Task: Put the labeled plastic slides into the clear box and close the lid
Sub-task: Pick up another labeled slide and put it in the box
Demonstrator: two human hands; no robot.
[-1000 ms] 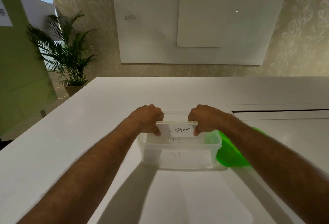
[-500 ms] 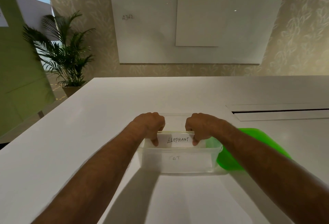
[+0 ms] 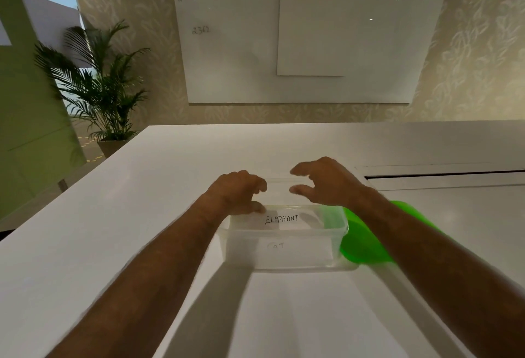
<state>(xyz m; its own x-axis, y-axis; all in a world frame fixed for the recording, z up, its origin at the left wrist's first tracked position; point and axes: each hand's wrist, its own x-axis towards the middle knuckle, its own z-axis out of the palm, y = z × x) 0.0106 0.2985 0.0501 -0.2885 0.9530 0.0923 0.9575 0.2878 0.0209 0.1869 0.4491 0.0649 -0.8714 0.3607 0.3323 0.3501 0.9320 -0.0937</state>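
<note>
The clear box (image 3: 284, 255) stands open on the white table in front of me. Inside it lies the slide labeled ELEPHANT (image 3: 281, 220), on top of others; a slide marked CAT (image 3: 276, 245) shows faintly through the near wall. My left hand (image 3: 237, 194) hovers over the box's left end with loosely curled fingers, its thumb close to the slide's left edge; whether it touches is unclear. My right hand (image 3: 324, 184) is lifted above the box's far right, fingers spread and holding nothing. The green lid (image 3: 360, 247) lies right of the box, partly under my right forearm.
The white table (image 3: 142, 215) stretches far ahead and to both sides. A narrow slot panel (image 3: 443, 174) is set in the table at the right. A whiteboard hangs on the far wall and a potted palm (image 3: 96, 87) stands left of the table.
Both hands lowered the ELEPHANT slide into the box and let go of it. The right hand has risen and spread; the left hand has loosened above the slide's left end.
</note>
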